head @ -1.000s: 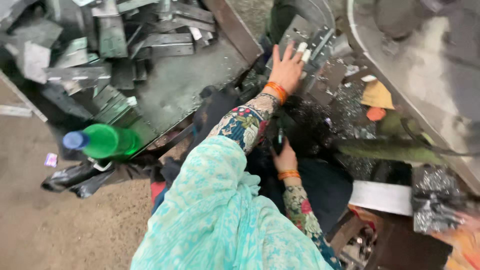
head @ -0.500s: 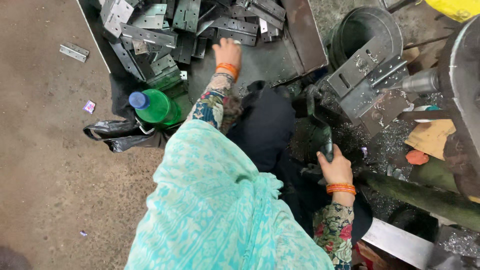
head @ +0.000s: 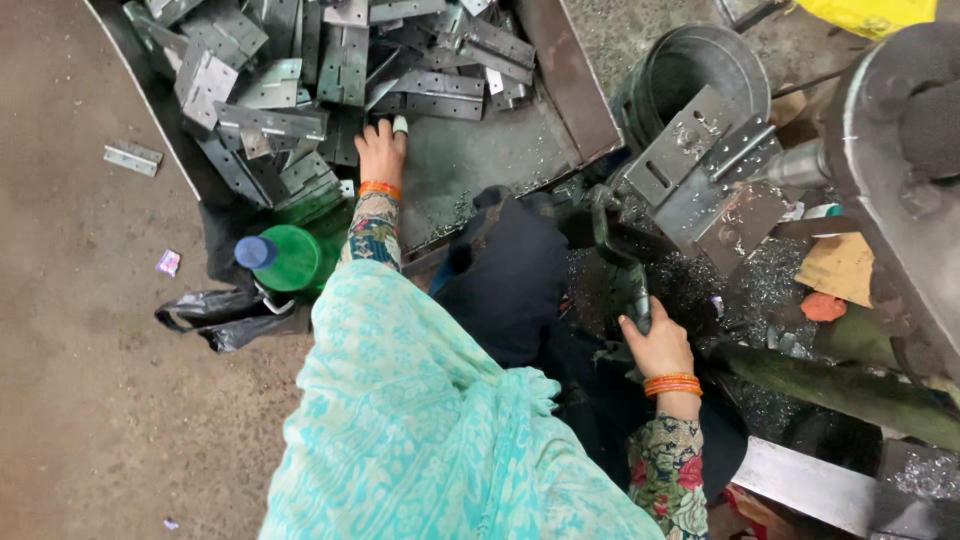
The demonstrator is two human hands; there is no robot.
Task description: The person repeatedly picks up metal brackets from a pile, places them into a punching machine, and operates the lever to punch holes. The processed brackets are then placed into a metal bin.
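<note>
We take the shallow metal tray [head: 560, 90] as our landmark. The step in hand appears to be the pick-up of one blank: our left hand [head: 380, 152] is stretched into the tray, its fingers loosely spread and resting at the near edge of the heap of flat hinge plates [head: 300, 90], which fills the far and left part of the tray; the fingers close on nothing yet, and one fingertip carries a pale wrap. The bare tray floor lies just right of this hand. Right of the tray and below its near corner, our right hand [head: 655, 345] is wrapped around the dark lever handle [head: 625, 270] of the press. The press fixture [head: 705, 175], an angled perforated steel plate, stands just right of the tray, beside a dark metal bucket [head: 690, 75]. A green bottle with a blue cap [head: 285, 258] lies just left of the tray's near edge. In our judgement, the next move calls for closing the left fingers on a single plate, separating it cleanly from its neighbours, while the lever is held steady.
</note>
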